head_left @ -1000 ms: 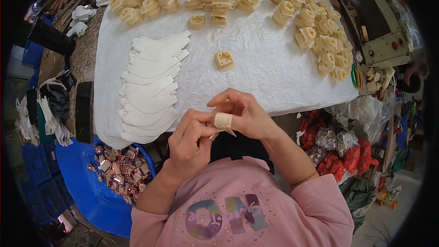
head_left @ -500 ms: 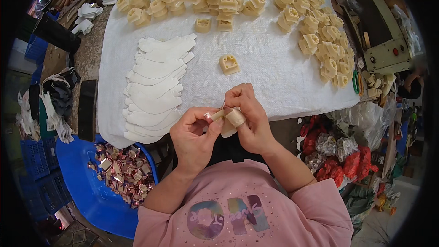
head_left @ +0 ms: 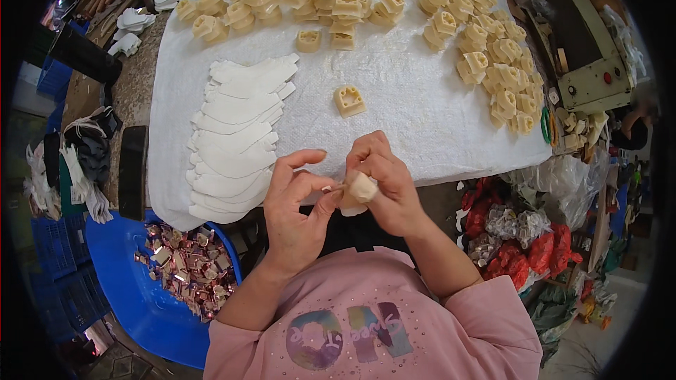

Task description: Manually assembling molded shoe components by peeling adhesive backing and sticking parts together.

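Just beyond the table's near edge, my right hand (head_left: 387, 186) is closed round a small cream piece (head_left: 362, 188) with a rounded top. A pale flap hangs below that piece. My left hand (head_left: 292, 207) has its thumb and a finger pinched at the piece's left side, with the index finger raised. What is between those fingertips is too small to make out. Ahead of my hands, a single beige molded part (head_left: 349, 100) with a hollow stands on the white cloth (head_left: 310, 127). To the left lies an overlapping row of white cut-out sheets (head_left: 232, 134).
Many beige molded parts (head_left: 503, 77) crowd the table's far side and right side. A blue tub (head_left: 120, 267) of shiny reddish metallic pieces (head_left: 190, 267) stands at lower left. A dark phone (head_left: 133, 169) lies on the left ledge. Red plastic bags (head_left: 510, 260) sit at lower right.
My left index finger has lifted away from the thumb. The shiny pinkish piece seen at my left fingertips no longer shows. My right hand stays in place, the cream piece slightly turned.
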`<state>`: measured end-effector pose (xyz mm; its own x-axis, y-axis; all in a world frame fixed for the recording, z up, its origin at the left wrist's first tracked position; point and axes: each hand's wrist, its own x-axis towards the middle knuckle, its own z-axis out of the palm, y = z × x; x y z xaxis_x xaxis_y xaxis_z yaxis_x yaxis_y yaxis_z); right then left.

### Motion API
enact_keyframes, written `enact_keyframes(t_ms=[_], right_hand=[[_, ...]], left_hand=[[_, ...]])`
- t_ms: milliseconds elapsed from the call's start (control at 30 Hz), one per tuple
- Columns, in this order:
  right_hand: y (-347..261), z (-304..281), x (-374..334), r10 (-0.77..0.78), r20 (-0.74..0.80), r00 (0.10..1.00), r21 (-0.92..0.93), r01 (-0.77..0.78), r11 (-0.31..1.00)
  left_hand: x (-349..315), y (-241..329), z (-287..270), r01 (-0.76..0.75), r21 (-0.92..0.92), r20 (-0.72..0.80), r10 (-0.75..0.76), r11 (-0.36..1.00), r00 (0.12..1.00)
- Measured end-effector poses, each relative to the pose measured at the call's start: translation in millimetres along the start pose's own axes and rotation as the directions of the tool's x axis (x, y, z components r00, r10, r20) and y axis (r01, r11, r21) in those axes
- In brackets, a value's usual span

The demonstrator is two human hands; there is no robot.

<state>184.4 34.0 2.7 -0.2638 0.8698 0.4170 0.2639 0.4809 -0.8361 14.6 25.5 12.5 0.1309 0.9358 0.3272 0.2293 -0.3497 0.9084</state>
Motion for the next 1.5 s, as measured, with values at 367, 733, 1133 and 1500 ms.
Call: enact_keyframes(t_ms=[367,733,1133,1500], right_hand=[[-3,-19,7,0.335,0.197,0.921,0.388,-0.387,0.837],[-10,1,2,-0.033,0.068,0.997,0.126,0.024,0.992],[-18,8,10,0.413,0.408,0.814,0.622,-0.580,0.527],[-19,44,-11,0.199,0.033,0.979,0.551,-0.184,0.814]], left_hand=[[-3,-13,-5,-0.298,-0.104,0.083,0.307,0.949,0.948],[-8,-4,8,0.450,-0.573,0.393,-0.253,0.685,0.884],[-16,8,20,0.243,-0.483,0.204,-0.161,0.841,0.966],[-7,12,22,0.152,-0.469,-0.023,-0.184,0.870,0.983]])
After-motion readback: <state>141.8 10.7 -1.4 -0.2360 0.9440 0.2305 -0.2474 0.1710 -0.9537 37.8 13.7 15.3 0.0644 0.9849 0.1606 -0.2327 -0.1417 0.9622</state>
